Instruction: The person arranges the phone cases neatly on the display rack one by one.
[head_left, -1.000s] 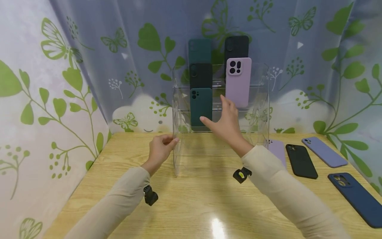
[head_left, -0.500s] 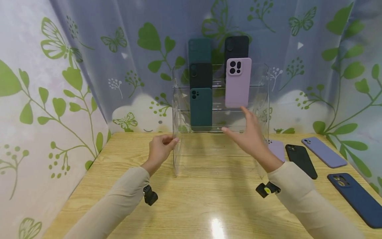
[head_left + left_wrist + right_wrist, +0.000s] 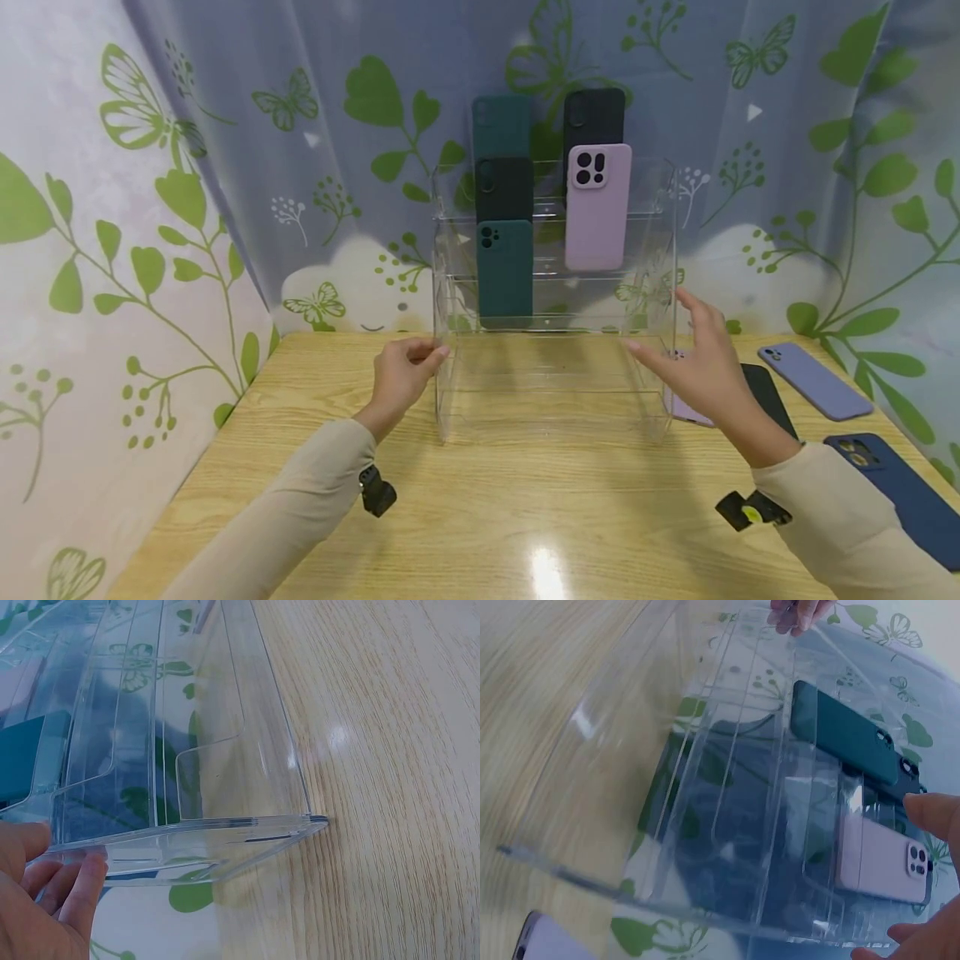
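A clear tiered display stand (image 3: 442, 400) stands on the table. My left hand (image 3: 405, 375) pinches the edge of its left side panel between thumb and fingers, as the left wrist view (image 3: 56, 896) shows. In the stand's left column lean a teal phone case (image 3: 505, 271), a black one (image 3: 504, 190) behind it and a dark green one (image 3: 501, 125) at the top. The right column bears a pink phone case (image 3: 597, 221) in front of another black case (image 3: 594, 117). By the stand's right side, my right hand (image 3: 701, 367) holds nothing, thumb and fingers spread.
Right of the stand lie more phone cases on the wooden table (image 3: 315, 500): a light purple one (image 3: 692, 412), a black one (image 3: 768, 396), a lavender one (image 3: 817, 383) and a navy one (image 3: 918, 508), some partly behind my right arm. A patterned curtain (image 3: 337, 125) hangs behind.
My right hand has moved right and down, away from the front of the cases to the stand's right side. The left hand and the cases on the stand have stayed put.
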`<state>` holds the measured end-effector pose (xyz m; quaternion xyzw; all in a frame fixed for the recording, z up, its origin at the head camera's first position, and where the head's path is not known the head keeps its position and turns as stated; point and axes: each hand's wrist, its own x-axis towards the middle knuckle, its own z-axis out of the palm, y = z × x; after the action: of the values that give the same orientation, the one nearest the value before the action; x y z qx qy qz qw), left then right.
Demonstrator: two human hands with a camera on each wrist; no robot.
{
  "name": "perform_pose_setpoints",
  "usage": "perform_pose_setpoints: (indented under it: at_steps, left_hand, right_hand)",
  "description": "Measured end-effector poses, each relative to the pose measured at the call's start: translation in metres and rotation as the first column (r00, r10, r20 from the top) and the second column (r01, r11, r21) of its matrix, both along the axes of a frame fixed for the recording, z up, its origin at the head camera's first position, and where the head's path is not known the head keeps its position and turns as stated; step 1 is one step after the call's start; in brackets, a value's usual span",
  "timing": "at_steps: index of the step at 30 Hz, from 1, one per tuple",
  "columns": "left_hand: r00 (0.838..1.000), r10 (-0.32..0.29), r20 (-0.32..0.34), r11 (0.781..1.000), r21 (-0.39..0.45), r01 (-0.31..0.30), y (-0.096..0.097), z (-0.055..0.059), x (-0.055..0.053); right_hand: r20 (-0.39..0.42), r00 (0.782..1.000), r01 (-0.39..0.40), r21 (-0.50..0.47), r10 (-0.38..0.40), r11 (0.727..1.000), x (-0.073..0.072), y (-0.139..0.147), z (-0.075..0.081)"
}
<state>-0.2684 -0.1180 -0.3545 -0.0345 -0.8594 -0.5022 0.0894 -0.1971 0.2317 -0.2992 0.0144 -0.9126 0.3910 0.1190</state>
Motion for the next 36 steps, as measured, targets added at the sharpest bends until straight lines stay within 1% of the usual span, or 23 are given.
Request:
perform_pose_setpoints:
  at_steps: [5, 10, 14, 17, 20, 23, 27, 29, 32, 36]
  left_hand:
    - [1.0, 0.002, 0.009, 1.0, -0.003, -0.002, 0.0, 0.0, 0.0]
    - [1.0, 0.0, 0.004, 1.0, -0.001, 0.0, 0.0, 0.0, 0.0]
    - [1.0, 0.001, -0.001, 1.0, 0.009, -0.001, 0.0, 0.0, 0.0]
    - [1.0, 0.0, -0.005, 1.0, 0.018, 0.0, 0.001, -0.001, -0.001]
    - [1.0, 0.001, -0.003, 1.0, 0.024, -0.001, 0.001, -0.001, -0.001]
    - [1.0, 0.001, 0.0, 1.0, 0.03, -0.001, 0.001, -0.001, -0.001]
    - [1.0, 0.003, 0.004, 0.999, 0.033, -0.003, 0.001, -0.001, -0.001]
    - [1.0, 0.004, 0.004, 1.0, 0.028, -0.004, 0.001, -0.001, -0.001]
    - [1.0, 0.007, 0.006, 1.0, 0.023, -0.007, 0.0, 0.0, -0.002]
    - [1.0, 0.006, 0.009, 1.0, 0.019, -0.006, 0.0, 0.0, -0.002]
  right_hand:
    - [0.015, 0.999, 0.049, 0.036, -0.049, 0.998, 0.006, 0.026, -0.013]
    - [0.024, 0.997, 0.068, 0.057, -0.07, 0.996, 0.011, 0.056, -0.027]
    - [0.04, 0.994, 0.102, 0.097, -0.106, 0.99, 0.015, 0.081, -0.041]
    - [0.059, 0.989, 0.127, 0.137, -0.136, 0.982, 0.021, 0.1, -0.049]
    - [0.082, 0.985, 0.136, 0.157, -0.15, 0.978, 0.027, 0.12, -0.057]
    - [0.104, 0.975, 0.176, 0.181, -0.197, 0.968, 0.033, 0.138, -0.067]
    - [0.104, 0.959, 0.239, 0.217, -0.265, 0.947, 0.039, 0.163, -0.083]
    - [0.099, 0.956, 0.249, 0.23, -0.277, 0.941, 0.042, 0.176, -0.092]
    - [0.114, 0.948, 0.266, 0.227, -0.297, 0.937, 0.045, 0.193, -0.104]
    - [0.161, 0.937, 0.276, 0.206, -0.31, 0.939, 0.048, 0.211, -0.119]
